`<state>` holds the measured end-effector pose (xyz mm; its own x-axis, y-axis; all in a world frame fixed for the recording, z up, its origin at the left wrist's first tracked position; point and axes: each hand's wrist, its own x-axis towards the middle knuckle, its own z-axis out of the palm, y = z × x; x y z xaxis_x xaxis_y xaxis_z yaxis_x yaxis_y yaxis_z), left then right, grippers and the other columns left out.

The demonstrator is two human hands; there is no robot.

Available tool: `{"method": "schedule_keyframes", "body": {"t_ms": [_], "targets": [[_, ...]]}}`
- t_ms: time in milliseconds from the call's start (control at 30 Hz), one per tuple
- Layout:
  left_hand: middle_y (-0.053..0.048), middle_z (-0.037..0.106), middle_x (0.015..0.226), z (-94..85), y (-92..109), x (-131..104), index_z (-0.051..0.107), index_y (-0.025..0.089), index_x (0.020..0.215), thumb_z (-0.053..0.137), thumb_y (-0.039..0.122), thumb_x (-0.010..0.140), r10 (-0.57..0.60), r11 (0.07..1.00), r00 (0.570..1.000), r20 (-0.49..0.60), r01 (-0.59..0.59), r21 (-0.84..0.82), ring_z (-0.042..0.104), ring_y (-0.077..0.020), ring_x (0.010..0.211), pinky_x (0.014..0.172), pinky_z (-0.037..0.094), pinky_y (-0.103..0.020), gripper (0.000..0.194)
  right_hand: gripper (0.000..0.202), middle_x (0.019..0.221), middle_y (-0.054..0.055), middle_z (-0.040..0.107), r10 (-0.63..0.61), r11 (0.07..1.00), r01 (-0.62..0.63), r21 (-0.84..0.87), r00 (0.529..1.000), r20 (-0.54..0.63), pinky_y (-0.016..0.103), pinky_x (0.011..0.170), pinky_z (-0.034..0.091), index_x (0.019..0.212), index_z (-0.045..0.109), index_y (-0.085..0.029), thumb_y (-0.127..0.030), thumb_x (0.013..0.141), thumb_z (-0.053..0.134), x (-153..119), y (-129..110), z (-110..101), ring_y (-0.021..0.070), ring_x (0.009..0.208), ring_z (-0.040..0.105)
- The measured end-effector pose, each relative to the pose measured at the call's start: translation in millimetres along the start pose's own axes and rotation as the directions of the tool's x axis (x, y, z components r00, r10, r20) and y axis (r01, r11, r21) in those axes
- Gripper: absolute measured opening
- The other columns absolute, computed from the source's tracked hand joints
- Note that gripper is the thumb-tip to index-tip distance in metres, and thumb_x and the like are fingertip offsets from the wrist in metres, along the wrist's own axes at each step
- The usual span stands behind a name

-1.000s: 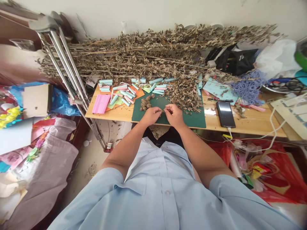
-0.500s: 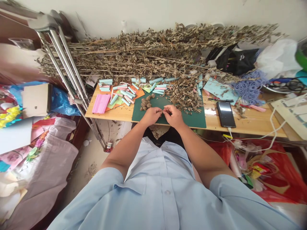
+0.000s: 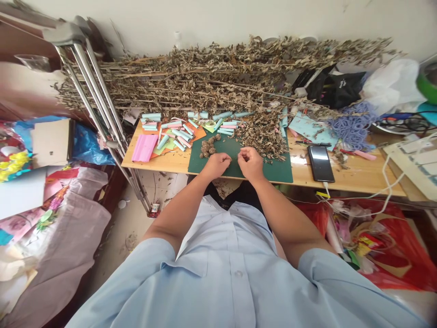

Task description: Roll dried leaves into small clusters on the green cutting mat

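Over the front of the green cutting mat (image 3: 276,172), my left hand (image 3: 217,165) is closed, thumb against the curled fingers; whatever it may hold is too small to see. My right hand (image 3: 251,163) stays a short gap away to the right, its fingers curled in a pinch with the contents hidden. Several brown, crumpled balls of dried leaf (image 3: 208,146) lie just beyond my left hand. Past my right hand spreads a loose heap of dried leaves (image 3: 264,136), covering the mat's far right part.
Long bundles of dried stalks (image 3: 191,77) line the table's back. Rolled paper pieces (image 3: 180,133) and a folded pink sheet (image 3: 144,147) lie left. At right are a phone (image 3: 321,164) on a cable and purple cord (image 3: 353,123). Metal crutches (image 3: 99,98) lean at the left edge.
My hands were together with fingertips meeting; now they are apart. The right hand has shifted right, while the left has hardly moved. The leaf balls and heap look the same.
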<state>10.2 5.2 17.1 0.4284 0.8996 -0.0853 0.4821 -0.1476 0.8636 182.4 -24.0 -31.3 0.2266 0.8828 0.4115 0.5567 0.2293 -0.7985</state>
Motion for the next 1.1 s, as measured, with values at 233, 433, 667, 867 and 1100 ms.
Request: {"method": "schedule_keyframes", "body": {"t_ms": [233, 433, 667, 867, 1100], "targets": [[-0.005, 0.072, 0.082, -2.0, -2.8, -1.2, 0.074, 0.014, 0.092, 0.055, 0.029, 0.089, 0.024, 0.997, 0.999, 0.044, -0.021, -0.073, 0.058, -0.0129, 0.070, 0.068, 0.045, -0.024, 0.025, 0.024, 0.097, 0.007, 0.075, -0.038, 0.996, 0.032, 0.088, 0.997, 0.069, 0.038, 0.082, 0.060, 0.110, 0.063, -0.021, -0.036, 0.091, 0.062, 0.2, -2.5, -2.5, 0.0204, 0.083, 0.072], [-0.005, 0.072, 0.089, -1.1, -7.0, -0.8, 0.073, 0.013, 0.106, 0.061, 0.025, 0.084, 0.037, 0.996, 0.999, 0.006, -0.036, -0.085, 0.059, -0.0133, 0.073, 0.072, 0.047, -0.025, 0.028, 0.024, 0.097, 0.006, 0.075, -0.064, 0.991, 0.054, 0.120, 0.994, 0.088, 0.039, 0.083, 0.060, 0.113, 0.063, -0.023, -0.034, 0.091, 0.063, -0.9, -1.4, -2.0, 0.0204, 0.083, 0.072], [-0.001, 0.066, 0.074, -1.2, -6.3, -2.9, 0.066, 0.015, 0.089, 0.061, 0.029, 0.084, -0.014, 0.991, 1.000, -0.002, 0.013, -0.132, 0.055, -0.0105, 0.061, 0.060, 0.042, -0.023, 0.016, 0.028, 0.096, 0.006, 0.075, -0.054, 0.992, 0.043, 0.121, 0.995, 0.086, 0.039, 0.083, 0.060, 0.116, 0.062, -0.022, -0.036, 0.092, 0.062, 0.1, -2.1, -2.8, 0.0202, 0.083, 0.071], [0.003, 0.057, 0.060, -3.0, -3.7, -4.3, 0.064, 0.015, 0.084, 0.059, 0.030, 0.085, -0.014, 0.958, 0.999, 0.040, 0.025, -0.285, 0.050, -0.0086, 0.052, 0.054, 0.039, -0.022, 0.016, 0.028, 0.095, 0.006, 0.075, -0.071, 0.990, 0.057, 0.129, 0.992, 0.102, 0.038, 0.081, 0.060, 0.117, 0.063, -0.023, -0.034, 0.091, 0.063, -0.2, -4.1, -3.5, 0.0196, 0.081, 0.072], [0.001, 0.062, 0.064, -2.0, -4.5, -1.4, 0.065, 0.014, 0.084, 0.056, 0.024, 0.085, -0.021, 0.942, 1.000, 0.018, 0.026, -0.334, 0.051, -0.0070, 0.051, 0.052, 0.037, -0.020, 0.013, 0.029, 0.096, 0.006, 0.075, -0.062, 0.987, 0.039, 0.156, 0.987, 0.147, 0.040, 0.084, 0.060, 0.118, 0.062, -0.024, -0.035, 0.092, 0.063, -0.7, -4.6, -4.5, 0.0208, 0.085, 0.073]]}}
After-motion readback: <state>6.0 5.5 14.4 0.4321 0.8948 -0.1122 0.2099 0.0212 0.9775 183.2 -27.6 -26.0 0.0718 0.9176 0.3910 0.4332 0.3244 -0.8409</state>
